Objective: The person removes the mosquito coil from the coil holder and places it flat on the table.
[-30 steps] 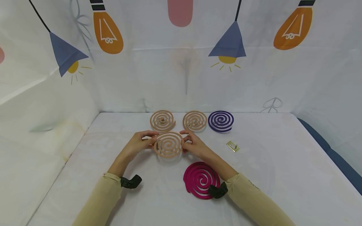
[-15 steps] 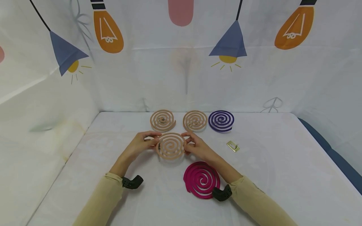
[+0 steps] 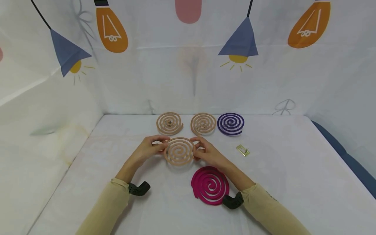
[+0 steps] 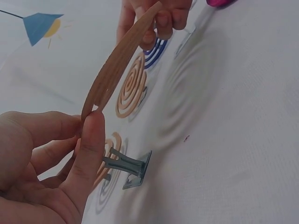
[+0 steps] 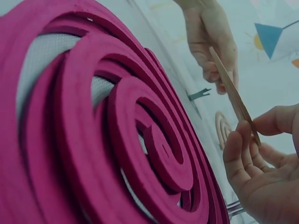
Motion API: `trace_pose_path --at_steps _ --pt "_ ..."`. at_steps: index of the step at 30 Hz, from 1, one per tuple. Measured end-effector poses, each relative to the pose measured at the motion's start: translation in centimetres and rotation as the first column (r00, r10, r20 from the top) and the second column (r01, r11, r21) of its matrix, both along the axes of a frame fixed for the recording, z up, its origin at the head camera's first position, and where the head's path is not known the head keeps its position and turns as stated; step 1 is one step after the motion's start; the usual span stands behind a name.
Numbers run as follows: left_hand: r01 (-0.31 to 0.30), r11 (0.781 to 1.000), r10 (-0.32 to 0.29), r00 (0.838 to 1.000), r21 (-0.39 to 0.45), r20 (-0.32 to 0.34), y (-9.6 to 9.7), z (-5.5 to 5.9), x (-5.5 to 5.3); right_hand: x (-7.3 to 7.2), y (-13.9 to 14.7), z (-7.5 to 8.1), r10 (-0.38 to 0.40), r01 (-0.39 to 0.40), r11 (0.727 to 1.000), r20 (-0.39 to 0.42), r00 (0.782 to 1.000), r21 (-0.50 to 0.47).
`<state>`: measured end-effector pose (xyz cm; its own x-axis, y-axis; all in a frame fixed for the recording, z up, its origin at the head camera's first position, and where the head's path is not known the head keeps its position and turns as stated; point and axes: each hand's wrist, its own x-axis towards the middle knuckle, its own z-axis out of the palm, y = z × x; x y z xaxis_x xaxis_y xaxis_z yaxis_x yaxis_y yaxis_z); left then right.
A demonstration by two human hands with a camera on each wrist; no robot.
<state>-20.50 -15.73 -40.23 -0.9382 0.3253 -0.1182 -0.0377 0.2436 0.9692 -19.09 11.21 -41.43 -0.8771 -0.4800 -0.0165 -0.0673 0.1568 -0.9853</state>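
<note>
A tan mosquito coil [image 3: 175,162] is held between both hands over the white table, tilted up with its broad side toward the head camera. My left hand [image 3: 147,150] pinches its left edge between thumb and fingers. On the opposite edge, my right hand [image 3: 208,152] has a similar pinch. In the left wrist view the coil [image 4: 114,70] shows nearly edge-on, its shadow on the cloth. Below the left fingertips stands a small metal coil stand [image 4: 127,164] with a forked upright. A magenta mosquito coil [image 3: 196,182] lies flat below the right forearm.
Two tan coils, one at the back left [image 3: 158,124] and one in the middle [image 3: 192,124], sit near the table's far edge. A dark purple coil [image 3: 219,125] is beside them. A gold-coloured metal stand [image 3: 242,150] lies to the right. A patterned white cloth wall [image 3: 164,81] rises behind.
Both hands have shifted slightly right with the tan coil between them. The head view has tipped down a little. The other coils and the gold-coloured stand have stayed in place.
</note>
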Motion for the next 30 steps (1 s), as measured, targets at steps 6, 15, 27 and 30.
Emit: trace_pose_path --at_steps 6,15,27,30 --pt "0.003 1.000 -0.003 1.000 -0.005 0.009 0.26 0.11 0.12 0.06 0.36 -0.07 0.012 -0.012 1.000 0.001 1.000 0.018" --pt "0.006 1.000 -0.006 1.000 0.014 0.017 0.65 -0.15 0.07 -0.15 0.70 -0.10 0.016 -0.016 1.000 -0.019 1.000 0.024" --pt "0.007 1.000 -0.007 1.000 0.006 0.007 0.69 -0.45 0.00 -0.36 0.82 -0.54 0.022 -0.021 0.999 -0.038 0.999 0.036" --pt "0.003 1.000 -0.003 1.000 0.005 0.011 0.76 -0.42 0.06 -0.32 0.82 -0.45 0.022 -0.021 0.999 -0.030 0.999 0.024"
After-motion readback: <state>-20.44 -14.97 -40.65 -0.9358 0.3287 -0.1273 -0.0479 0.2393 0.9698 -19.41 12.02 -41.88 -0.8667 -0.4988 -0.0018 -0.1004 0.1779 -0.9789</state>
